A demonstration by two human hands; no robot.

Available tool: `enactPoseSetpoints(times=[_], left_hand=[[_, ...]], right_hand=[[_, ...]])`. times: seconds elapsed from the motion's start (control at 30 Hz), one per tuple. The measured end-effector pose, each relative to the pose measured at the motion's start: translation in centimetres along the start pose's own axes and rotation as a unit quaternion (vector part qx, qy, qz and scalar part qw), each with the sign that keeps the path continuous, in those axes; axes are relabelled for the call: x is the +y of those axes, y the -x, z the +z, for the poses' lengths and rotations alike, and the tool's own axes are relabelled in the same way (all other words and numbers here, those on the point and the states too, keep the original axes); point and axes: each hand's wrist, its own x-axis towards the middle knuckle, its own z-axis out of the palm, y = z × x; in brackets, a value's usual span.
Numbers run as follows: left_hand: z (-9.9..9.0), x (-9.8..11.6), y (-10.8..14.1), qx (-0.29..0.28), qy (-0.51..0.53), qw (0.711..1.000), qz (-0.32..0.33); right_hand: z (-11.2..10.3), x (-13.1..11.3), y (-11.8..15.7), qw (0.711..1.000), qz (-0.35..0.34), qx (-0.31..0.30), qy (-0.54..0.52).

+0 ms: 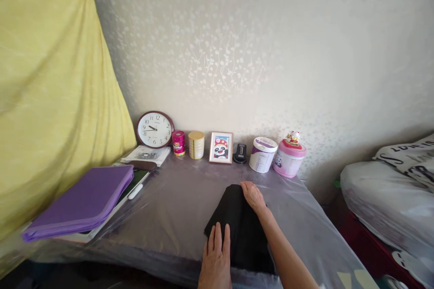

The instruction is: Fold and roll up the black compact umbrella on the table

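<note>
A black folded piece of cloth (242,230) lies on the table covered in clear plastic (159,216), near its front edge. My left hand (216,253) rests flat on the cloth's near left part, fingers stretched forward. At its far right corner, my right hand (253,196) lies over the edge with the fingers close together and pointing left. The forearm of that hand runs along the cloth's right side and hides part of it.
Along the wall stand a clock (155,129), a pink tin (178,143), a yellow-lidded can (196,145), a panda picture frame (221,147), a small black device (240,153) and two tubs (262,155). A purple folder (81,198) lies left, beside a yellow curtain (57,76).
</note>
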Motion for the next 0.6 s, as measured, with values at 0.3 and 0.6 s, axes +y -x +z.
enactPoseSetpoints(times=[0.3, 0.6], left_hand=[[-1.7, 1.1, 1.4, 0.02, -0.023, 0.999, -0.021], [-3.0, 1.4, 1.6, 0.009, -0.024, 0.999, -0.026]], right_hand=[[-3.0, 4.6, 9.0, 0.978, 0.171, 0.09, -0.075], [-2.6, 1.9, 12.8, 0.952, 0.208, 0.055, -0.219]])
